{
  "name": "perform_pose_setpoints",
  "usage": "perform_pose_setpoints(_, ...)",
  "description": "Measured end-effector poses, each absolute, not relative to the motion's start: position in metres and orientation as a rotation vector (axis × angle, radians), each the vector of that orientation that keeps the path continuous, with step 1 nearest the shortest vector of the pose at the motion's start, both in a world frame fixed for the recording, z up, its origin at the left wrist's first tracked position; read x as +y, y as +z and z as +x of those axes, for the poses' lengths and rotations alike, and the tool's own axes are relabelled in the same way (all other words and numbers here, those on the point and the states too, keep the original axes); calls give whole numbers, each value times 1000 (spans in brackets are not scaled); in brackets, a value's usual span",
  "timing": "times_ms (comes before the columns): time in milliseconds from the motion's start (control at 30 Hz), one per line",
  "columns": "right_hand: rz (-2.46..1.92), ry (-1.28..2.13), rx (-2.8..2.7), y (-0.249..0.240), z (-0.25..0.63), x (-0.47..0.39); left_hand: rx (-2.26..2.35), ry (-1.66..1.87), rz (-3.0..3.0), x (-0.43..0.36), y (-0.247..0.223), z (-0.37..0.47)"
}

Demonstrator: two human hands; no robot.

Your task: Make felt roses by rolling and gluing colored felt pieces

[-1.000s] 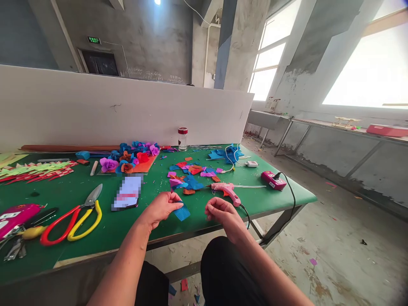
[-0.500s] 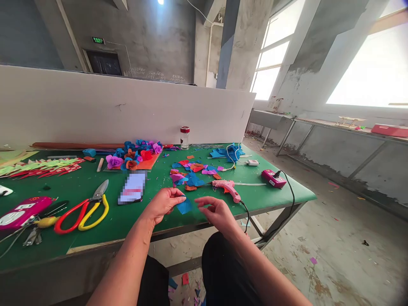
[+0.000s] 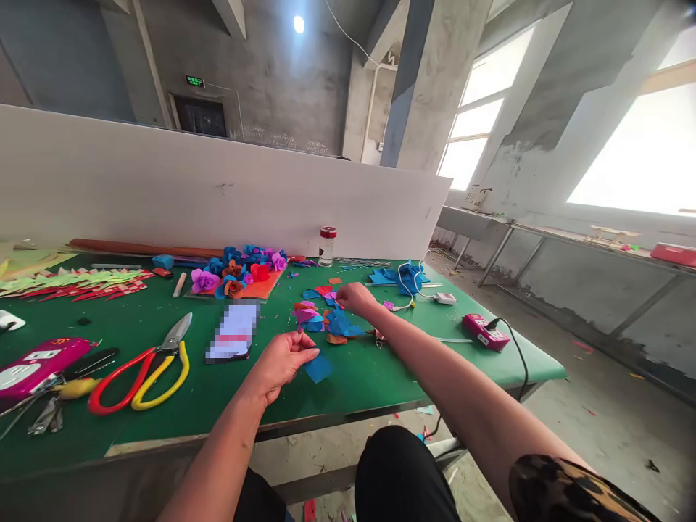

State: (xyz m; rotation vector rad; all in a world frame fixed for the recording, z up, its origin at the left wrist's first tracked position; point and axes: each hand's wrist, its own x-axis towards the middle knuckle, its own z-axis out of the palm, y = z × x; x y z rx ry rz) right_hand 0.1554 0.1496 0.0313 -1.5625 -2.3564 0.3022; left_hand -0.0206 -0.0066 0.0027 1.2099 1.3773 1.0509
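Observation:
Between the thumb and fingers of my left hand (image 3: 286, 362), a small blue paper piece (image 3: 318, 368) is pinched by its upper corner, just above the table's near side. My right hand (image 3: 356, 299) is stretched out over a pile of cut paper pieces (image 3: 338, 322) in blue, purple, red and orange. Its fingers are curled down into the pile, and their tips are hidden, so I cannot make out what they grip. The right forearm covers most of the pink glue gun; its glue stick (image 3: 455, 340) sticks out past the arm.
Paper flowers (image 3: 239, 272) lie on an orange sheet behind a phone (image 3: 233, 330). Scissors (image 3: 163, 355) with red and yellow handles rest at left. A red-lidded jar (image 3: 327, 246) stands at the back. A pink power strip (image 3: 486, 331) with a black cord sits at right.
My right hand has moved forward from near the blue paper to the paper pile, its forearm now covering the glue gun. The left hand keeps its pinch. The view has shifted slightly.

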Motion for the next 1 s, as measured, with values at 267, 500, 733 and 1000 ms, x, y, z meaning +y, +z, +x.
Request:
perform_pose_setpoints(267, -1618, 494, -2310, 11, 141, 209, 1365, 1098, 1176, -1, -8, -23)
perform_pose_setpoints(500, -1536, 784, -1976, 35, 205, 212, 1346, 1091, 1186, -4, 1, -25)
perform_pose_setpoints(733, -1507, 829, -1752, 46, 226, 179, 1337, 1049, 1200, -1, -6, -10)
perform_pose_setpoints(1000, -1190, 1273, -1778, 20, 212, 44, 1289, 973, 1248, -5, 0, -9)
